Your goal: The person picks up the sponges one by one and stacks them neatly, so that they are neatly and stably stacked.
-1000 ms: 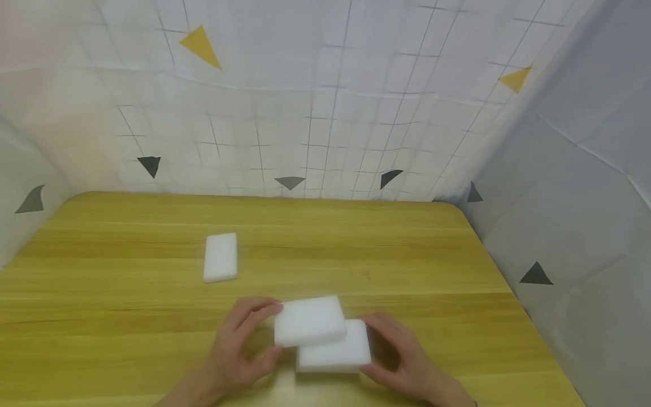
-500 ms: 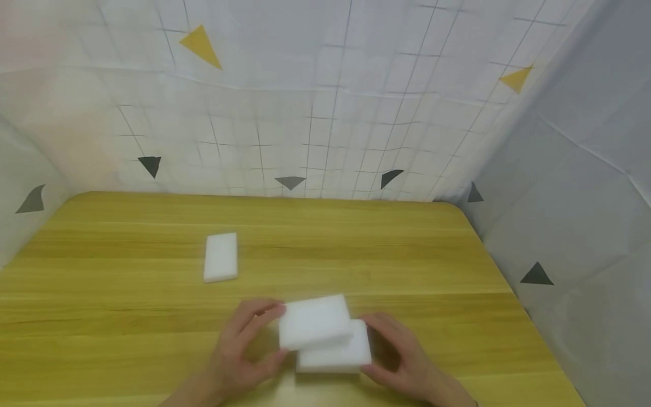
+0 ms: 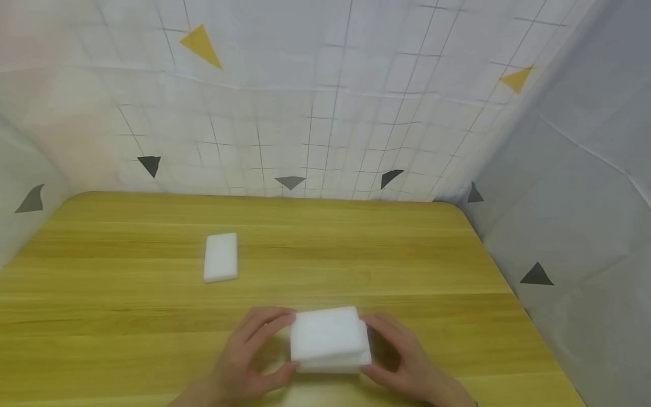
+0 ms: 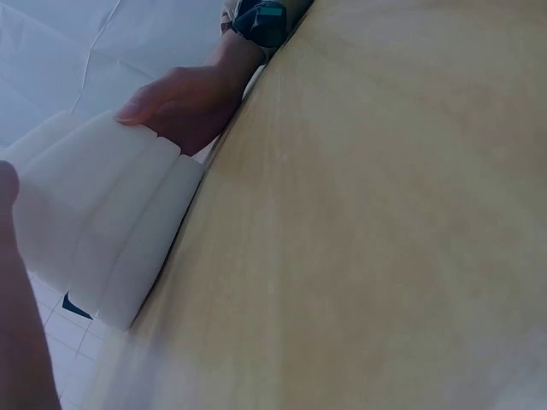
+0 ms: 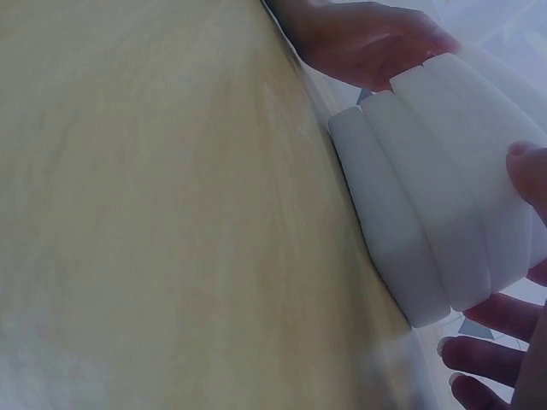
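Note:
A white rectangular sponge (image 3: 328, 332), like a melamine block, lies at the top of a stack of several matching sponges (image 5: 389, 205) near the table's front. My left hand (image 3: 244, 353) pinches its left end between thumb and fingers. From the other side, my right hand (image 3: 402, 356) holds the stack's right end, thumb at the near side and fingers at the far side. The top sponge sits slightly tilted and a little left of the sponge (image 3: 367, 351) under it. In the left wrist view, the layered edges (image 4: 128, 218) stand flat on the wood.
One more white sponge (image 3: 221, 257) lies alone on the wooden table (image 3: 407, 249), farther back and to the left. A white grid-lined sheet (image 3: 285, 113) with dark and yellow triangles hangs behind the table, and a plain grey sheet (image 3: 585, 198) runs along the right.
My left hand has brought its sponge right and toward me, from overhanging the stack's far left to nearly over it. The right hand and the lone sponge have stayed put.

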### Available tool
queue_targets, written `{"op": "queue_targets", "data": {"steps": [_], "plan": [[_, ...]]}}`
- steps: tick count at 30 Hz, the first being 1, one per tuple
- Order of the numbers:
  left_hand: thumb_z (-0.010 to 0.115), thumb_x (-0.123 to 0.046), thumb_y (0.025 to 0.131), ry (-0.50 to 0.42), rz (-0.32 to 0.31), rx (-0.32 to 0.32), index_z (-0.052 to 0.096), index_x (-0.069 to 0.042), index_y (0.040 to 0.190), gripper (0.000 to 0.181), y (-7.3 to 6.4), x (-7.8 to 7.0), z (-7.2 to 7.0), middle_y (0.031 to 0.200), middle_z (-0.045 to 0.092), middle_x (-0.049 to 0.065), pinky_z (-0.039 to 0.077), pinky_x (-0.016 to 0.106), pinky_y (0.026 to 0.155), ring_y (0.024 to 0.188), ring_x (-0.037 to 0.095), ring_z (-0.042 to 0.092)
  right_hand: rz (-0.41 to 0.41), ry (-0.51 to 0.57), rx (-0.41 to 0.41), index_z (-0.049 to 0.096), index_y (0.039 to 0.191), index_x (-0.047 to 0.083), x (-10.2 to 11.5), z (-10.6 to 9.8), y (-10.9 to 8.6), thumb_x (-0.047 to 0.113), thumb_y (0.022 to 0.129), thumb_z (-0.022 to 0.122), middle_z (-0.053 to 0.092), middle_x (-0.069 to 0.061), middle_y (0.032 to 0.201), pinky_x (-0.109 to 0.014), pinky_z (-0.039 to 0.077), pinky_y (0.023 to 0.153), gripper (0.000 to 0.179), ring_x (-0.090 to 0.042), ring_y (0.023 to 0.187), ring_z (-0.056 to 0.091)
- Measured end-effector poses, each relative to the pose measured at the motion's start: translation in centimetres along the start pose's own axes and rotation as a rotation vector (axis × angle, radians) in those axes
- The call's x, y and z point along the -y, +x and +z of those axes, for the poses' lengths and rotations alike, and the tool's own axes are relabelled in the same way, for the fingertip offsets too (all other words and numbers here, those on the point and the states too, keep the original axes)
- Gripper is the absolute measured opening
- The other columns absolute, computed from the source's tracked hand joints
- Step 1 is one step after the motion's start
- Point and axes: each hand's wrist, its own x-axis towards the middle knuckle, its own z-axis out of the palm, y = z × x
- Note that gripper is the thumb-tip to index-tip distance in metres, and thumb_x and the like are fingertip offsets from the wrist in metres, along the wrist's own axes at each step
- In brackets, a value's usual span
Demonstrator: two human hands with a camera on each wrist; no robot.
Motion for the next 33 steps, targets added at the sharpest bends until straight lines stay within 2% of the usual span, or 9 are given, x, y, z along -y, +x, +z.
{"op": "queue_targets", "data": {"steps": [12,17,24,33], "plan": [[0.074,-0.024,0.090,0.018,-0.008,0.011,0.061,0.016,0.115,0.049,0.8,-0.2,0.1,0.113,0.064,0.027,0.052,0.028,0.098,0.102,0.033,0.061,-0.068,-0.012,-0.026,0.054,0.134,-0.009,-0.4,0.2,-0.2,0.028,0.085,0.079,0.062,-0.014,0.127,-0.020,0.043,0.107,0.066,-0.021,0.116,0.059],[0.074,-0.024,0.090,0.011,-0.027,0.027,0.061,0.016,0.116,0.049,1.1,-0.5,0.1,0.114,0.064,0.026,0.052,0.027,0.098,0.103,0.033,0.061,-0.051,-0.009,-0.020,0.054,0.135,-0.007,-0.3,0.2,-0.2,0.028,0.085,0.079,0.062,-0.014,0.127,-0.020,0.043,0.106,0.066,-0.021,0.115,0.059],[0.075,-0.024,0.089,-0.003,-0.016,0.053,0.060,0.015,0.118,0.051,0.9,-0.7,0.3,0.114,0.062,0.028,0.052,0.028,0.098,0.106,0.034,0.059,-0.033,-0.008,-0.018,0.054,0.135,-0.006,-0.2,0.2,-0.2,0.027,0.084,0.080,0.062,-0.013,0.128,-0.020,0.045,0.104,0.066,-0.020,0.115,0.060],[0.075,-0.027,0.088,0.001,-0.087,0.072,0.060,0.013,0.118,0.052,0.4,-0.8,0.5,0.117,0.061,0.026,0.048,0.026,0.102,0.108,0.032,0.059,-0.051,0.003,-0.020,0.054,0.135,-0.006,-0.3,0.2,-0.1,0.027,0.085,0.080,0.062,-0.014,0.127,-0.020,0.045,0.103,0.065,-0.020,0.114,0.060]]}}
